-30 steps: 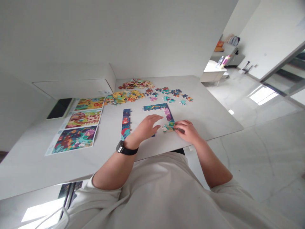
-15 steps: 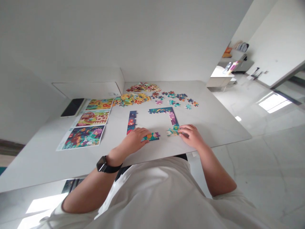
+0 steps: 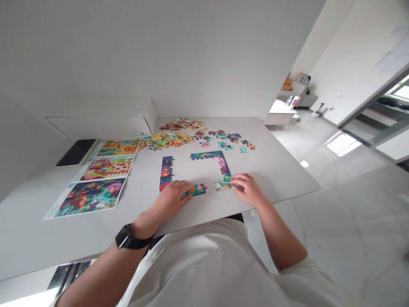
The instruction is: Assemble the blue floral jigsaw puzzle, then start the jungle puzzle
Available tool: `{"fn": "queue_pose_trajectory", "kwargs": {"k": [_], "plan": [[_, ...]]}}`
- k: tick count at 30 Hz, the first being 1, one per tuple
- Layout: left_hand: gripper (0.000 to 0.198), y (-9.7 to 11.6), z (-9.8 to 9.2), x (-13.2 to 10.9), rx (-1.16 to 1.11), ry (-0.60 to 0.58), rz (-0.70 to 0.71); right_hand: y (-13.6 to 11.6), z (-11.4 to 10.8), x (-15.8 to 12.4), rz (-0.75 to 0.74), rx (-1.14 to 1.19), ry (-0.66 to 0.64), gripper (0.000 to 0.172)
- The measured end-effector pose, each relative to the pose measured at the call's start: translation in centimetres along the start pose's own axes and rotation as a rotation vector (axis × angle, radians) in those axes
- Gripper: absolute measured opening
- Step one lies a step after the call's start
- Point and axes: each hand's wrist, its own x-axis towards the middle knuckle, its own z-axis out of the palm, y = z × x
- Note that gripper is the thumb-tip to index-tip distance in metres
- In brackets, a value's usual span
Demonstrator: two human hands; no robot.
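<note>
A partly joined jigsaw border lies flat on the white table [image 3: 198,209]. My left hand [image 3: 172,198] rests over its near left corner, fingers bent and thumb at the front edge, holding the near strip of joined pieces [image 3: 200,189]. Part of that corner is hidden under the hand. At the near right corner, my right hand [image 3: 247,190] pinches the edge of the corner jigsaw pieces [image 3: 223,183]. These connect to the right and far side strip [image 3: 220,164]. A gap separates the two near sections. The left side strip [image 3: 166,168] stands apart from the far strip.
Beyond the border lie loose dark jigsaw pieces [image 3: 221,134], a yellow pile [image 3: 171,139] and a reddish pile [image 3: 183,124]. To the left are a printed picture sheet [image 3: 92,194], a black phone-like slab [image 3: 76,152] and a white box [image 3: 102,126] against the wall.
The head view has turned, so the table sits further left and slightly lower in the picture. Both hands stay at the same corners, and the gap between the near sections looks about the same.
</note>
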Motion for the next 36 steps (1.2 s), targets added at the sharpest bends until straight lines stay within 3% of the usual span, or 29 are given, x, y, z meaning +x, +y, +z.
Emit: {"fn": "queue_pose_trajectory", "kwargs": {"k": [6, 9, 14, 20, 24, 26, 29, 31, 36], "plan": [[0.034, 0.1, -1.1, 0.1, 0.029, 0.000, 0.044, 0.1, 0.0, 0.4, 0.036, 0.089, 0.047, 0.030], [0.036, 1.1, -3.2, 0.8, -0.009, 0.051, 0.041, -0.1, -0.5, 1.1, 0.052, 0.094, 0.019, 0.029], [0.038, 1.8, -7.0, 3.0, -0.096, 0.100, -0.087, -0.4, -2.7, 3.6, 0.131, 0.100, -0.046, 0.022], [0.038, 0.8, -9.6, 6.7, -0.185, 0.203, -0.207, -0.2, -3.7, 9.9, 0.144, 0.043, -0.047, 0.022], [0.056, 0.4, -10.4, 9.5, -0.200, 0.279, -0.264, 0.9, -2.9, 15.6, 0.172, -0.032, -0.024, 0.019], [0.058, 0.1, -10.6, 10.9, -0.233, 0.325, -0.280, 2.0, -2.5, 18.7, 0.214, 0.007, 0.054, 0.017], [0.052, -0.6, -10.8, 13.2, -0.255, 0.414, -0.281, 4.0, -1.8, 23.1, 0.313, 0.140, 0.276, 0.019], [0.046, -1.2, -11.1, 14.6, -0.257, 0.443, -0.264, 5.3, -1.4, 25.5, 0.372, 0.212, 0.335, 0.023], [0.034, -3.0, -12.1, 16.3, -0.273, 0.466, -0.274, 7.6, -0.9, 27.8, 0.471, 0.226, 0.234, 0.029]]}}
